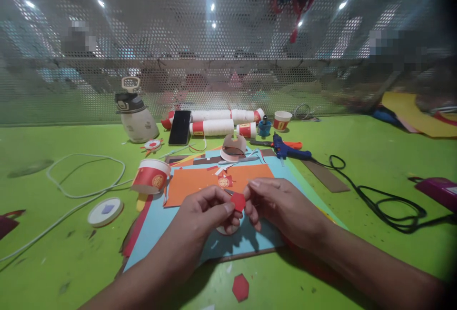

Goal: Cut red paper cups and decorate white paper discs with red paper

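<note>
My left hand [204, 211] pinches a small red paper hexagon [238, 202] between thumb and fingertips, above a light blue sheet [160, 241]. Close against the hexagon's right edge is my right hand [285, 207], its fingers curled; what lies inside them is hidden. A thin dark pointed tip [227, 191] shows just behind the hexagon, and I cannot tell what it belongs to. Partly covered by my fingers, a white round piece [228, 229] rests on the blue sheet. Another red hexagon [240, 287] lies on the green table near me. Behind my hands is an orange sheet [189, 181] with a red patterned scrap [224, 181].
A red-and-white paper cup [151, 176] and a white lid [105, 212] sit at left. Stacked cups [212, 127], a phone [180, 128] and a bottle [138, 122] stand behind. A blue glue gun [289, 150] trails a black cord [374, 200] at right.
</note>
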`<state>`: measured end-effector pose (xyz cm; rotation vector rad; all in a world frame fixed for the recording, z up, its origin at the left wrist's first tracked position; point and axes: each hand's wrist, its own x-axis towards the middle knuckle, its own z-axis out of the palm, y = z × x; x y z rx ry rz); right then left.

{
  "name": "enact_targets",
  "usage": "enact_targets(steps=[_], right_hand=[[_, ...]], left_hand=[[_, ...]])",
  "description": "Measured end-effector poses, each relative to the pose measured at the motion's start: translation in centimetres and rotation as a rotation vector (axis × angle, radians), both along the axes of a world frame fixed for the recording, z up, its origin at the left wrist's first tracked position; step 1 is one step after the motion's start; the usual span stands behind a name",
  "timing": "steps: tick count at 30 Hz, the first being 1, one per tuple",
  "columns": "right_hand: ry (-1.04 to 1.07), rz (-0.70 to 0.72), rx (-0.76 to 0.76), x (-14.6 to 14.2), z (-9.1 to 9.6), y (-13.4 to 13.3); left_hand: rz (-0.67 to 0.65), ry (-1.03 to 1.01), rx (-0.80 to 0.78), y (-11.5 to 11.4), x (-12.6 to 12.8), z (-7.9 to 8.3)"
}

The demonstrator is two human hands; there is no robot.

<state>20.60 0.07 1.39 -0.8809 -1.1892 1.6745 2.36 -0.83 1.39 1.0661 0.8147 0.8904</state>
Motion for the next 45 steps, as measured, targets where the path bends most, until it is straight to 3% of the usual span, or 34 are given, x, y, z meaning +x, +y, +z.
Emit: enact_targets(steps=[6,16,20,24,33,37,40,43,45], right_hand=[[-0.032,0.022,0.004,-0.1,0.4,-0.2],[-0.076,-0.069,0.044,-0.5,0.4,-0.5],[-0.091,-0.082,0.058,-0.7,0.4,-0.6],[-0.12,-0.085,0.062,-0.7,0.6,-0.8],[-0.25,-0.096,0.147,-1.0,0.8,-0.9],[-0.519,-0.08,0.304,0.9,2.3,-0.6],[-0.953,-0.004,0.565,4.4,3.1,-1.0],[-1.361,0.014,0.671,7.9,2.6,-2.3],[-1.423,0.047,0.669,9.3,1.7,-3.4]], left_hand=[[0.011,-0.001,-0.023,0.0,0.0,0.3],[0.04,-0.168,-0.111,-0.3,0.8,0.8],[0.027,-0.164,-0.041,-0.4,0.8,0.7],[0.05,-0.124,0.024,-0.5,0.8,0.6],[0.169,0.082,0.012,-0.4,0.7,-0.1],[0.178,0.039,0.021,-0.2,0.2,0.6],[0.152,-0.037,0.028,-0.1,-0.4,1.5],[0.137,-0.075,0.032,-0.1,-0.8,2.3],[0.145,-0.099,0.04,-0.2,-0.9,2.8]])
